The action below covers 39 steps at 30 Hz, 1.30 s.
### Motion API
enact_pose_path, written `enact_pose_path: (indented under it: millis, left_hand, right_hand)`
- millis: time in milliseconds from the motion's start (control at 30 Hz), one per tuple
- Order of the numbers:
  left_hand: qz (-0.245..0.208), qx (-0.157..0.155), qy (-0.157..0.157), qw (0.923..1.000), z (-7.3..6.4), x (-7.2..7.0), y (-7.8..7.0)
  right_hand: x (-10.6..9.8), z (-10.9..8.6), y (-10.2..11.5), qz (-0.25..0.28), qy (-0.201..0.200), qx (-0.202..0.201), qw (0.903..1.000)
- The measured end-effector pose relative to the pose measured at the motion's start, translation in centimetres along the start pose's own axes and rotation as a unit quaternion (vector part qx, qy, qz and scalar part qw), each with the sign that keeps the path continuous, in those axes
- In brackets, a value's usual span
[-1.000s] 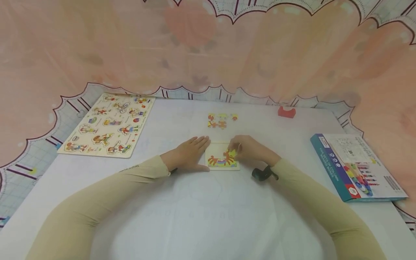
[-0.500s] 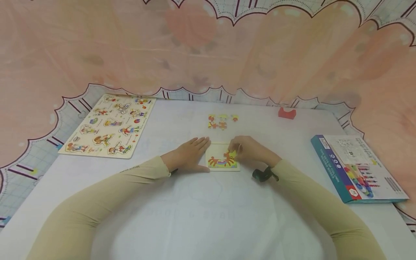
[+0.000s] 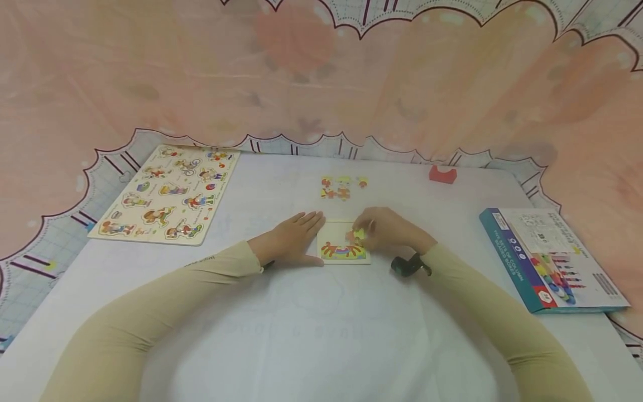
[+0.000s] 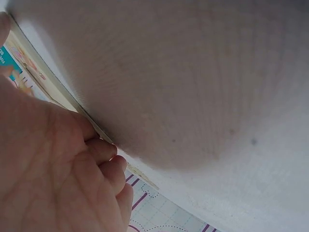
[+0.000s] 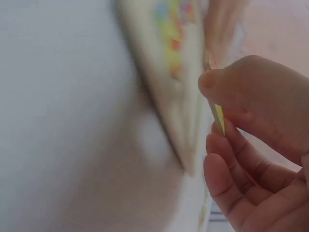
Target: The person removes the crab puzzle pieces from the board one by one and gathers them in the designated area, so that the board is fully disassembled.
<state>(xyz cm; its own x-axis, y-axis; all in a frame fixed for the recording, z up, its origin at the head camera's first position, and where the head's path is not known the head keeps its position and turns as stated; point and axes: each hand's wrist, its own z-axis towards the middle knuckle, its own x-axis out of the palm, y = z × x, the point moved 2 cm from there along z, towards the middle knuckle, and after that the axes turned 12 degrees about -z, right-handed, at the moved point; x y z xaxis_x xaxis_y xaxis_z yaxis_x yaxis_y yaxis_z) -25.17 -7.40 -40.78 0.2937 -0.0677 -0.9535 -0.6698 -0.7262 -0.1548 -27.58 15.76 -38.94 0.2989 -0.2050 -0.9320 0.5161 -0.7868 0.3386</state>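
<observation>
A small square puzzle board (image 3: 332,231) lies in the middle of the table, its lower part filled with orange, yellow and rainbow-coloured pieces. My left hand (image 3: 292,237) rests along the board's left edge, fingers stretched out and thumb at the near corner. In the left wrist view, its fingertips (image 4: 110,153) meet the board's side. Over the board's right side, my right hand (image 3: 387,230) pinches a thin yellow and orange puzzle piece (image 3: 355,237) between thumb and finger. The right wrist view shows that piece (image 5: 218,118) edge-on, partly covered by the thumb.
Several loose puzzle pieces (image 3: 344,193) lie beyond the board. A large picture puzzle (image 3: 166,192) is at the back left. A red block (image 3: 442,175) sits at the back right, with a boxed set (image 3: 552,259) at the right edge. A patterned curtain (image 3: 301,72) hangs behind.
My right hand has shifted slightly, and the pinched piece has turned, now showing more orange apart from the pieces below it. My left hand has stayed in place.
</observation>
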Motion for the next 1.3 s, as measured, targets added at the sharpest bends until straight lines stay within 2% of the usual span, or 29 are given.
enact_pose_path:
  millis: [200, 400, 567, 800, 1033, 1167, 1300]
  left_hand:
    - [-0.002, -0.004, 0.001, 1.0000, 0.1, 0.1, 0.0]
    - [0.001, -0.006, -0.001, 1.0000, 0.2, 0.2, 0.1]
    - [-0.013, 0.007, -0.004, 0.9999, 0.1, 0.1, -0.1]
    - [0.001, -0.001, 0.001, 1.0000, -0.1, -0.1, -0.1]
    - [-0.004, 0.001, 0.003, 1.0000, 0.0, 0.1, -0.2]
    - [-0.005, 0.002, 0.004, 1.0000, 0.0, 0.2, -0.1]
    - [-0.005, -0.001, 0.002, 1.0000, 0.1, 0.1, 0.0]
  right_hand:
    - [-1.9, 2.0, -2.7, 0.063, -0.056, 0.022, 0.9962]
    - [-2.8, 4.9, -4.9, 0.086, -0.096, 0.049, 0.9904]
    - [-2.4, 6.2, -5.8, 0.071, -0.096, 0.076, 0.9899]
    - [-2.2, 7.0, -6.0, 0.063, -0.089, 0.090, 0.9900]
    - [-2.7, 5.4, -5.1, 0.072, -0.108, 0.061, 0.9897]
    - [-2.6, 3.3, -3.0, 0.082, -0.108, 0.019, 0.9907]
    - [-1.5, 1.5, -0.2, 0.085, -0.092, -0.036, 0.9915]
